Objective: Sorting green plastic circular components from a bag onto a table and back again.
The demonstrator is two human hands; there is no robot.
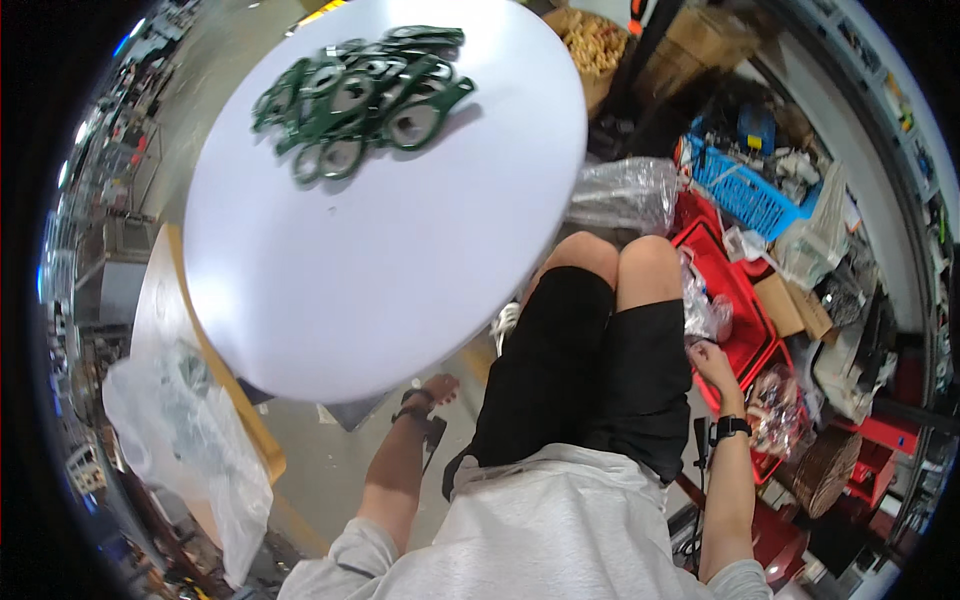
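My left hand (441, 388) hangs low beside the near edge of the round white table (375, 262). Its fingers are partly curled, and no object shows in them. At my right side, my right hand (705, 356) is by the near edge of a red plastic bin (739, 307), close to clear plastic bags (703, 307) inside. Whether its fingertips touch a bag or the rim is too small to tell. Toward the table's far side lies a heap of dark green, ring-headed pieces (352, 97) with short handles, overlapping one another.
A translucent plastic bag (187, 450) lies on a wooden board (169, 300) at left. On the right stand a blue plastic basket (742, 191), cardboard boxes (784, 304) and another red bin with bagged items (776, 405). A carton of small tan pieces (592, 45) stands beyond the table.
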